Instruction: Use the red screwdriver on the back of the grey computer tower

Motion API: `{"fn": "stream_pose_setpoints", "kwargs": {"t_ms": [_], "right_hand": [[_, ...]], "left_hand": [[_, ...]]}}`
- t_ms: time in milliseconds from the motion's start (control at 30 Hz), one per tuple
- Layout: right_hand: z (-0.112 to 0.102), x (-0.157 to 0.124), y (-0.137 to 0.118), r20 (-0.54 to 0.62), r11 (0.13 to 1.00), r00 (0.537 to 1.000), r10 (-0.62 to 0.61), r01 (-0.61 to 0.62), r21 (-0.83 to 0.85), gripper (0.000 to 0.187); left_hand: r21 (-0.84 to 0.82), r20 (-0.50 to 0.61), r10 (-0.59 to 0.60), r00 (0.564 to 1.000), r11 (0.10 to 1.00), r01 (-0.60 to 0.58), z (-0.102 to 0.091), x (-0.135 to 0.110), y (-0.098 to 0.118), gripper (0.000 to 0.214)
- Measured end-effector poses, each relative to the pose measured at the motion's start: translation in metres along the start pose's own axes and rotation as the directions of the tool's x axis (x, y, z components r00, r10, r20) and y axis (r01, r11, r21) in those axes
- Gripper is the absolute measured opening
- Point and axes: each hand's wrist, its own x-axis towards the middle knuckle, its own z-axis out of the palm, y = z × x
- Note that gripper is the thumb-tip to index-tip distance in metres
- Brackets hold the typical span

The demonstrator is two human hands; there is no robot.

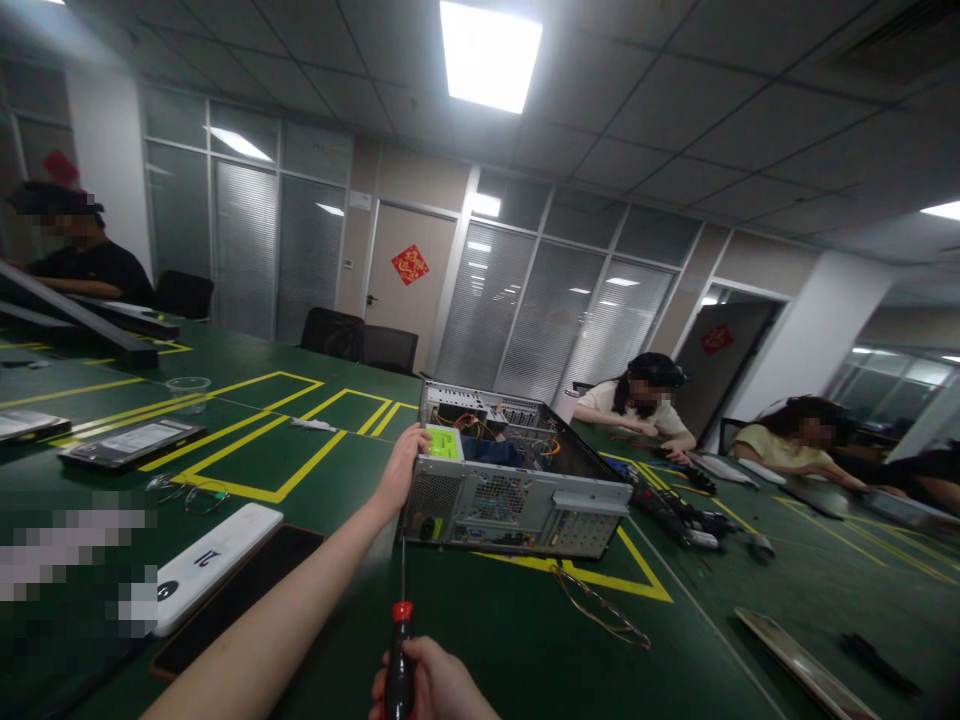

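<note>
An open desktop computer case (517,500) lies on the green table with its rear panel facing me. Loose wires and a power supply with a green label (444,443) show inside it. My left hand (405,470) grips the case at its upper left corner, beside the power supply. Lower down, my right hand (427,680) is closed around the black and red handle of a screwdriver (401,640). The shaft points up at the lower left corner of the rear panel. Whether its tip sits in a screw is too small to tell.
Left of the case lie a white power bank (217,565), a dark phone-like slab (247,595) and a hard drive (131,442). A thin cable loop (600,605) lies in front; a phone (802,660) is at right. Co-workers sit around the table (465,620).
</note>
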Motion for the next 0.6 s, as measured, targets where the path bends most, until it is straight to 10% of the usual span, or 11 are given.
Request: {"fn": "stream_pose_setpoints", "kwargs": {"t_ms": [600], "right_hand": [[-0.010, 0.011, -0.002, -0.019, 0.988, 0.997, -0.075, 0.072, -0.140, 0.044]], "left_hand": [[0.006, 0.005, 0.006, 1.000, 1.000, -0.006, 0.000, 0.001, -0.002, 0.038]]}}
